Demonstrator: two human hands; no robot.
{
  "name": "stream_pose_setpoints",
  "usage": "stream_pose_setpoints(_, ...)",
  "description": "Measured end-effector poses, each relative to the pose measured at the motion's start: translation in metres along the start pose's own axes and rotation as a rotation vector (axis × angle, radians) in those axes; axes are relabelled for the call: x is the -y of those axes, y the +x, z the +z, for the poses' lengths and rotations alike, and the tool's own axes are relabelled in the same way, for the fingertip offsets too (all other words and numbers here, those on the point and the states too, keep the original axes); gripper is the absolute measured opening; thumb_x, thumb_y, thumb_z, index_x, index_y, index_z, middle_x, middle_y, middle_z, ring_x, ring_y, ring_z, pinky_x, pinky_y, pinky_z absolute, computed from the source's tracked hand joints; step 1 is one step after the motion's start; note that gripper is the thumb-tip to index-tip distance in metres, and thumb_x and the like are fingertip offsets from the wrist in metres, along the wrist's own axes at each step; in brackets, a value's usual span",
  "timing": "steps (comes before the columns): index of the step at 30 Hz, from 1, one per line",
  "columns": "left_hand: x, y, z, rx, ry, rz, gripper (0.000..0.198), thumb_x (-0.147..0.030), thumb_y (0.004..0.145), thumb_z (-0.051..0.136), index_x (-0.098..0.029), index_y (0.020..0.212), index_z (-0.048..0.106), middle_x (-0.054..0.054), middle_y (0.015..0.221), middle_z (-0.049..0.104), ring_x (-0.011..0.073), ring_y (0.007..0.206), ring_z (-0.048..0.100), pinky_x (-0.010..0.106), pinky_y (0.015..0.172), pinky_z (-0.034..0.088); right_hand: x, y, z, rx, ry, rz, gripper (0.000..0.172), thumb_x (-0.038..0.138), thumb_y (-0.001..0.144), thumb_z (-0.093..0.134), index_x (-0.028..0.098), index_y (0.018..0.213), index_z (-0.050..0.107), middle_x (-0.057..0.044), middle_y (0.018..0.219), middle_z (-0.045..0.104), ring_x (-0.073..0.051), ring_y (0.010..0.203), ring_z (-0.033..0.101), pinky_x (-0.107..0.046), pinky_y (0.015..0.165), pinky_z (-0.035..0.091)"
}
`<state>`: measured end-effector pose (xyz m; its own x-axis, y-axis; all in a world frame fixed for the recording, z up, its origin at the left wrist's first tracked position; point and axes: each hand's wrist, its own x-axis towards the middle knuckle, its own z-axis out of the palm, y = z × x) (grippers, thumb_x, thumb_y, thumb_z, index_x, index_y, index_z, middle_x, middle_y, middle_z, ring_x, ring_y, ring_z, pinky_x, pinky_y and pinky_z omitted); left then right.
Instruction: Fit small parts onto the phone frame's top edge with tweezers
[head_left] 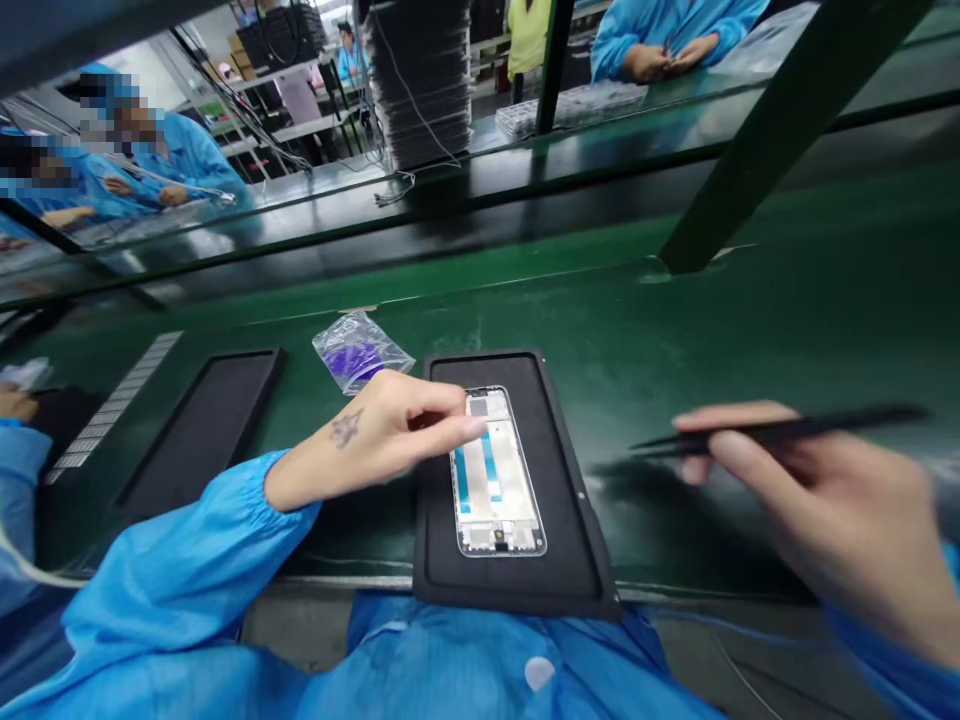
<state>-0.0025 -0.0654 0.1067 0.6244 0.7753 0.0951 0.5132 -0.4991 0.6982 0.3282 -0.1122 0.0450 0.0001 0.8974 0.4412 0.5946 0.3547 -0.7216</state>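
A phone frame (517, 470), silvery with blue strips, lies in the black foam tray (577, 540) in front of me. My left hand (405, 425) is over the frame's upper left edge, thumb and fingers brought together. Whether anything small is between those fingertips is hidden. To the right of the tray, my right hand (810, 500) is raised and blurred by motion. Its fingers are closed round black tweezers (780, 430), whose thin tips point left toward the tray.
A clear plastic bag with purple pieces (352, 360) lies behind my left hand. Another black tray (202, 430) and a strip of pale labels (112, 410) are at the left. A green post (765, 140) rises at the back right. Co-workers sit across the bench and at far left.
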Motion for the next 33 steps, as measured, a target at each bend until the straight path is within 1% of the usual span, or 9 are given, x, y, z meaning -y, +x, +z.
stream_pose_setpoints(3, -0.014, -0.017, 0.009, 0.001, -0.056, 0.038, 0.024, -0.033, 0.096, 0.062, -0.018, 0.077, 0.059, -0.002, 0.073, 0.06, 0.0092, 0.066, 0.052, 0.023, 0.062, 0.038, -0.001, -0.054, -0.006, -0.056, 0.042, 0.095, 0.015, 0.045, 0.096, 0.059, 0.039, 0.097, 0.073, 0.001, 0.074, 0.07, -0.028, 0.07, 0.069, -0.043, 0.069, 0.059)
stream_pose_setpoints(5, -0.025, -0.03, 0.02, 0.061, -0.111, 0.09, 0.017, -0.027, 0.096, 0.062, -0.019, 0.081, 0.06, -0.002, 0.076, 0.062, 0.0095, 0.068, 0.055, 0.023, 0.063, 0.041, -0.002, -0.083, -0.001, -0.092, 0.15, 0.079, 0.015, 0.038, 0.098, 0.058, 0.039, 0.106, 0.071, 0.002, 0.074, 0.069, -0.025, 0.065, 0.068, -0.038, 0.062, 0.06)
stream_pose_setpoints(8, -0.037, -0.048, 0.04, 0.284, -0.146, 0.199, 0.022, -0.026, 0.098, 0.056, -0.02, 0.077, 0.057, -0.001, 0.069, 0.06, 0.0116, 0.065, 0.055, 0.026, 0.061, 0.042, -0.004, -0.106, 0.01, -0.126, 0.294, -0.041, 0.02, 0.027, 0.098, 0.06, 0.035, 0.113, 0.071, 0.003, 0.075, 0.07, -0.018, 0.064, 0.068, -0.027, 0.062, 0.059)
stream_pose_setpoints(10, -0.04, -0.056, 0.048, 0.334, -0.054, 0.285, 0.027, -0.028, 0.101, 0.05, -0.021, 0.075, 0.055, 0.0, 0.065, 0.057, 0.0133, 0.063, 0.053, 0.029, 0.06, 0.041, -0.005, -0.111, 0.013, -0.128, 0.356, -0.07, 0.022, 0.024, 0.097, 0.063, 0.033, 0.114, 0.072, 0.003, 0.078, 0.07, -0.015, 0.066, 0.069, -0.024, 0.065, 0.059)
stream_pose_setpoints(14, -0.038, -0.071, 0.047, 0.064, 0.396, 0.313, 0.017, -0.024, 0.1, 0.052, -0.02, 0.085, 0.059, 0.002, 0.073, 0.059, 0.0151, 0.067, 0.053, 0.029, 0.06, 0.039, -0.004, -0.115, 0.011, -0.194, 0.337, 0.019, 0.019, 0.029, 0.093, 0.069, 0.037, 0.109, 0.076, 0.001, 0.085, 0.072, -0.018, 0.074, 0.07, -0.028, 0.07, 0.059)
stream_pose_setpoints(20, -0.001, -0.087, 0.043, -0.082, 0.377, 0.131, 0.011, -0.024, 0.099, 0.056, -0.019, 0.094, 0.064, 0.004, 0.088, 0.064, 0.0149, 0.082, 0.058, 0.027, 0.073, 0.047, 0.007, -0.102, 0.021, -0.271, 0.448, 0.161, 0.015, 0.031, 0.09, 0.073, 0.035, 0.103, 0.079, -0.004, 0.081, 0.071, -0.024, 0.07, 0.067, -0.04, 0.073, 0.056)
stream_pose_setpoints(24, 0.032, -0.083, 0.06, -0.074, 0.304, 0.146, 0.018, -0.028, 0.101, 0.054, -0.018, 0.096, 0.068, 0.007, 0.092, 0.067, 0.0169, 0.087, 0.059, 0.03, 0.078, 0.048, 0.021, -0.076, 0.035, -0.193, 0.424, 0.106, 0.013, 0.032, 0.089, 0.074, 0.032, 0.101, 0.08, -0.005, 0.081, 0.071, -0.024, 0.068, 0.067, -0.041, 0.071, 0.056)
stream_pose_setpoints(28, 0.043, -0.081, 0.064, -0.104, 0.201, 0.174, 0.021, -0.031, 0.1, 0.055, -0.018, 0.102, 0.071, 0.007, 0.093, 0.068, 0.0174, 0.088, 0.06, 0.031, 0.081, 0.048, 0.033, -0.045, 0.048, -0.153, 0.45, -0.005, 0.013, 0.028, 0.088, 0.075, 0.026, 0.1, 0.08, -0.006, 0.08, 0.07, -0.021, 0.067, 0.067, -0.036, 0.067, 0.053)
stream_pose_setpoints(33, 0.044, -0.092, 0.039, -0.419, 0.032, 0.043, 0.014, -0.032, 0.093, 0.066, -0.019, 0.091, 0.07, 0.001, 0.083, 0.064, 0.0127, 0.073, 0.055, 0.026, 0.068, 0.044, 0.046, -0.009, 0.057, -0.14, 0.589, -0.074, 0.013, 0.021, 0.083, 0.078, 0.019, 0.095, 0.08, -0.006, 0.075, 0.07, -0.019, 0.062, 0.066, -0.032, 0.063, 0.051)
